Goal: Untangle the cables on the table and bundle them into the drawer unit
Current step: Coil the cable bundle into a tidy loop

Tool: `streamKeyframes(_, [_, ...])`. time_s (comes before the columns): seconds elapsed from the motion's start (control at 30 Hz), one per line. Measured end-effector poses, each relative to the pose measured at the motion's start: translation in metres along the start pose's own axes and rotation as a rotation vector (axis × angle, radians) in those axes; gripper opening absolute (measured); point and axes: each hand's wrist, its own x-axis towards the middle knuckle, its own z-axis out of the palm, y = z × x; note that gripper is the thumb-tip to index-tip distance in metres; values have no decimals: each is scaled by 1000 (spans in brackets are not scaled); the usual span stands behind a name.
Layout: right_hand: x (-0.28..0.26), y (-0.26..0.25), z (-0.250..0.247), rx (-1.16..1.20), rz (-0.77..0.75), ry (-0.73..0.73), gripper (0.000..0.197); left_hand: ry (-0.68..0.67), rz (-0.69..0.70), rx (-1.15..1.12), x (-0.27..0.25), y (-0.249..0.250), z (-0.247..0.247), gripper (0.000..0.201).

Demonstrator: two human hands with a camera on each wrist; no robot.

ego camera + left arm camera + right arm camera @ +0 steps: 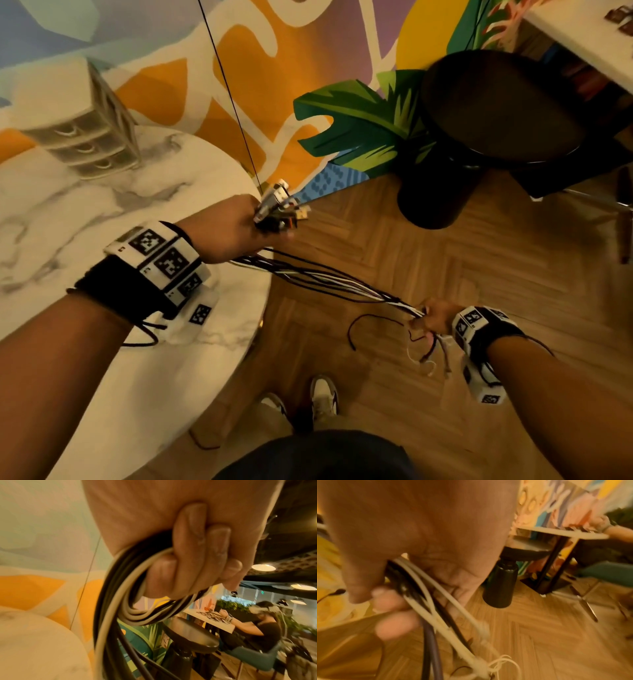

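A bunch of black and white cables (329, 279) stretches in the air between my two hands, off the table's right edge. My left hand (239, 229) grips one end, with several plugs (281, 207) sticking out past the fist. In the left wrist view its fingers (190, 550) curl round the looped cables (120, 601). My right hand (433, 317) grips the other end lower down over the floor, and loose cable tails (424, 353) hang below it. The right wrist view shows fingers (393, 601) closed on the cables (426, 588). The white drawer unit (78, 130) stands at the table's far left.
The round marble table (113, 212) lies to my left. A dark round side table (493, 113) on a black pedestal stands ahead on the wooden floor. A thin black cord (229, 92) hangs down by the painted wall. Another person (264, 622) sits at a white table beyond.
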Motion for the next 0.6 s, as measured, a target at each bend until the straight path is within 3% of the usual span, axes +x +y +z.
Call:
streamKeyframes(0.1, [-4, -3, -2, 106, -45, -35, 13, 97, -6, -63, -3, -5, -11, 33])
streamKeyframes(0.23, [7, 1, 2, -212, 18, 29, 19, 138, 5, -230, -2, -10, -13, 47])
streamKeyframes(0.3, [12, 3, 5, -363, 79, 15, 37, 154, 16, -414, -2, -11, -12, 48])
streamKeyframes(0.37, [11, 0, 7, -456, 102, 14, 42, 161, 42, -652, -3, -9, -10, 45])
streamKeyframes(0.47, [17, -3, 8, -530, 28, 99, 41, 173, 101, -981, -1, -3, -1, 51])
streamKeyframes(0.53, [20, -11, 7, -516, 6, 151, 59, 219, 121, -1149, 3, 2, 6, 53])
streamKeyframes(0.6, [17, -32, 6, -408, -142, 280, 70, 287, 128, -1265, 9, 7, 15, 52])
